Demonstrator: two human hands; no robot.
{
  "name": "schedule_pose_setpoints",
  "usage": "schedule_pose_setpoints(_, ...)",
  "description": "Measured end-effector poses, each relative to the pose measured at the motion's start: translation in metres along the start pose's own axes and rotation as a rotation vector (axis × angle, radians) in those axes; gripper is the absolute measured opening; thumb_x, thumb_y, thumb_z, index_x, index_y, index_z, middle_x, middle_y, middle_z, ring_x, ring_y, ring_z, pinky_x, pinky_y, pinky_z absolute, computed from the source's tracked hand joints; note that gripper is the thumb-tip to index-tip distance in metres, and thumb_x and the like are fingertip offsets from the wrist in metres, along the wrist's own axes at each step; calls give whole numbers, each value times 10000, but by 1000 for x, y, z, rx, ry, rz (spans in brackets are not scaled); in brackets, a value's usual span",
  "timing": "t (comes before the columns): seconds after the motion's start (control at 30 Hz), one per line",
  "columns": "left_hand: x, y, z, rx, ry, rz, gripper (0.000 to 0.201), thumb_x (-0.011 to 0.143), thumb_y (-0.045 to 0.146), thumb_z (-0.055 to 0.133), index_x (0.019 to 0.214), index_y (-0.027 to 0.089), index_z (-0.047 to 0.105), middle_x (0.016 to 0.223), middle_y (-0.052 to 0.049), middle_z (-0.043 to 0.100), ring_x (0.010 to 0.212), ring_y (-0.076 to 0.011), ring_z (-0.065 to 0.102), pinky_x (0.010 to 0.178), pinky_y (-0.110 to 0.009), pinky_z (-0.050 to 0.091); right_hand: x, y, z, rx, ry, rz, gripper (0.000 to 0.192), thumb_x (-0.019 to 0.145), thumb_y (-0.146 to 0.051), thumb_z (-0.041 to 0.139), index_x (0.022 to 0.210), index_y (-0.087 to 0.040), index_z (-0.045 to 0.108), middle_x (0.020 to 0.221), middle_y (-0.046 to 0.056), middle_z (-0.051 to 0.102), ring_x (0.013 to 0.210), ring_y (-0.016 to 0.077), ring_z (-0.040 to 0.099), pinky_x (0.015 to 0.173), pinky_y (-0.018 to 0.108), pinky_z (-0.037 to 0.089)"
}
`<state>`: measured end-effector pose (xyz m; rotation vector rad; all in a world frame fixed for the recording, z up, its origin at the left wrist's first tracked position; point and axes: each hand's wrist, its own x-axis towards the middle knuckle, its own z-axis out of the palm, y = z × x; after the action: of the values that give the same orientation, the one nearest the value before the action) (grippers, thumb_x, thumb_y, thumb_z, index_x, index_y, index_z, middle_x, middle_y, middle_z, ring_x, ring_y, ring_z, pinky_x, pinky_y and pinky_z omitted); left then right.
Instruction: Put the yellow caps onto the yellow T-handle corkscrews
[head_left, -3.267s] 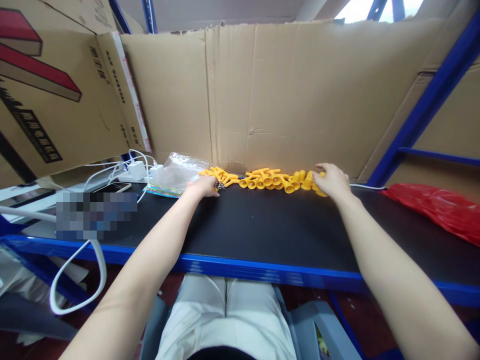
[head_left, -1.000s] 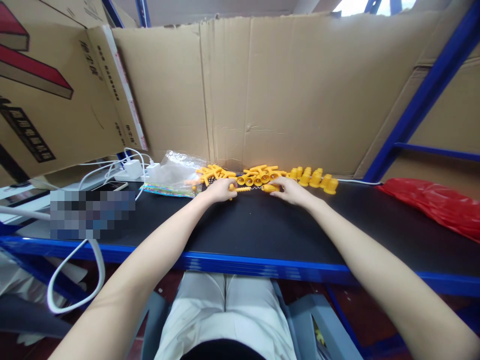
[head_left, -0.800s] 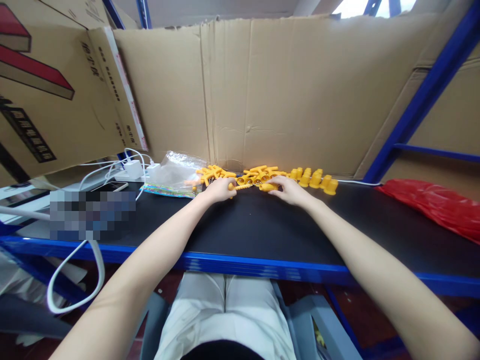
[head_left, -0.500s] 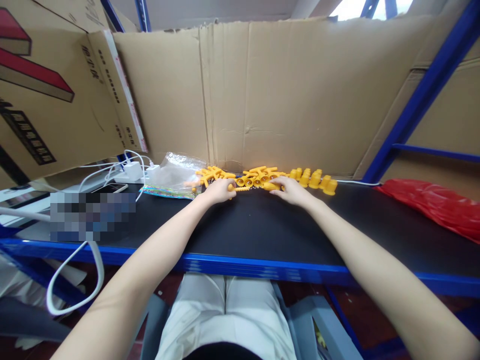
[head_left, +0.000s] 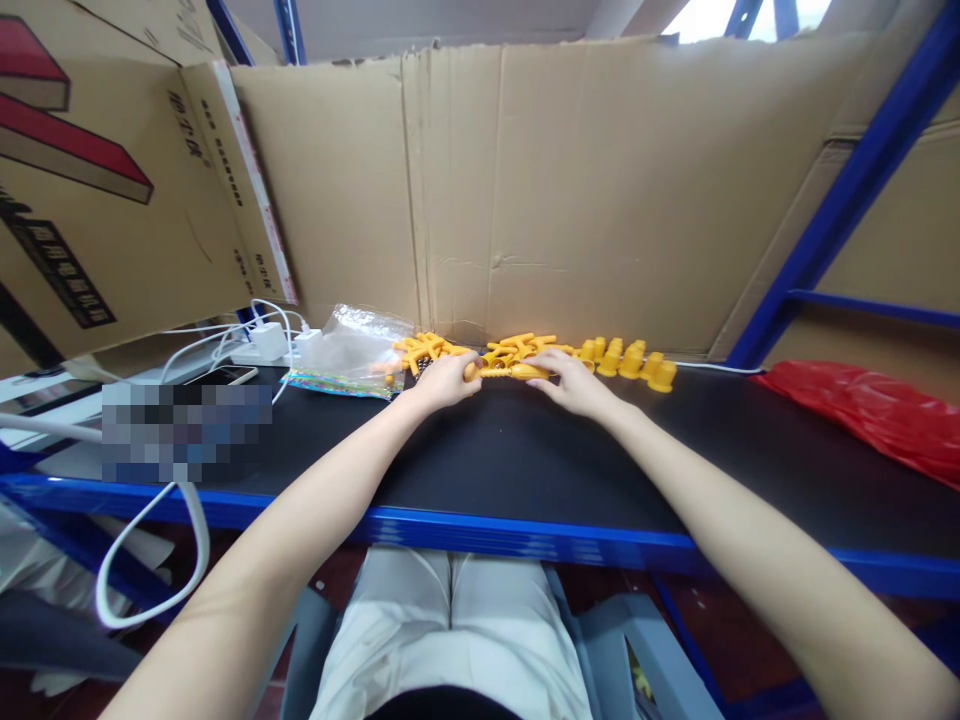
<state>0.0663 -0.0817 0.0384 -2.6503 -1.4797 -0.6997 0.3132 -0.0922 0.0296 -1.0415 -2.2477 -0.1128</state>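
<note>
My left hand (head_left: 453,380) is closed round the end of a yellow plastic threaded rod (head_left: 495,371), which points to the right. In my right hand (head_left: 568,380), thumb and fingers pinch a yellow hollow plastic piece (head_left: 529,371), lying sideways. The rod's tip meets this piece; how far it reaches inside I cannot tell. Behind my hands lie a heap of yellow T-shaped parts (head_left: 424,348) and more yellow parts (head_left: 525,345), partly hidden by my fingers. Several yellow bell-shaped cups (head_left: 631,358) stand to the right of my right hand.
A clear plastic bag (head_left: 352,345) lies left of the heap. Further left are white chargers with cables (head_left: 268,342) and a phone (head_left: 225,376). A red plastic bag (head_left: 862,415) lies at right. Cardboard (head_left: 600,200) walls the back; a blue rail (head_left: 525,530) edges the black tabletop (head_left: 495,460).
My hands have brought the threaded rod and the hollow piece together; a gap showed between them before. The left hand has shifted slightly right.
</note>
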Motion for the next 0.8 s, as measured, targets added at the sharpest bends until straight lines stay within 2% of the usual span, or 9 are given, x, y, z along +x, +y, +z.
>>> schedule_pose_setpoints(0.23, -3, 7, -2, 70, 90, 13, 377, 750, 265, 529, 1124, 217, 534, 900, -48, 669, 800, -211, 624, 710, -295, 449, 0, -4, 0, 30, 23, -25, 353, 873, -287, 493, 1206, -224, 594, 1051, 106, 563, 989, 240, 559, 861, 445, 475)
schedule_pose_setpoints(0.4, -4, 8, -1, 83, 122, 67, 319, 758, 304, 512, 1045, 194, 598, 832, -52, 670, 765, -208, 619, 700, -294, 449, -1, -7, 1, 31, -8, -56, 346, 883, -271, 477, 1202, -202, 589, 1044, 115, 557, 982, 238, 558, 888, 456, 455)
schedule_pose_setpoints(0.57, -3, 7, 1, 63, 136, 71, 316, 751, 290, 517, 1027, 187, 628, 820, -51, 677, 754, -204, 620, 704, -293, 451, 1, -5, 2, 87, 26, -44, 336, 866, -275, 508, 1189, -217, 581, 1079, 106, 583, 1046, 241, 550, 946, 486, 417)
schedule_pose_setpoints(0.67, -2, 6, 1, 64, 134, 35, 314, 739, 280, 531, 1023, 190, 629, 828, -52, 679, 766, -211, 625, 696, -291, 451, 1, 3, 6, 200, 41, 29, 408, 809, -287, 587, 1206, -204, 542, 1180, 116, 567, 1073, 243, 558, 966, 496, 409)
schedule_pose_setpoints(0.8, -1, 3, 1, 65, 133, 16, 321, 731, 270, 541, 1030, 189, 625, 840, -57, 682, 776, -216, 628, 700, -295, 449, -1, 12, 7, 515, -14, 165, 442, 761, -312, 640, 1172, -210, 517, 1219, 113, 551, 948, 203, 632, 902, 448, 480)
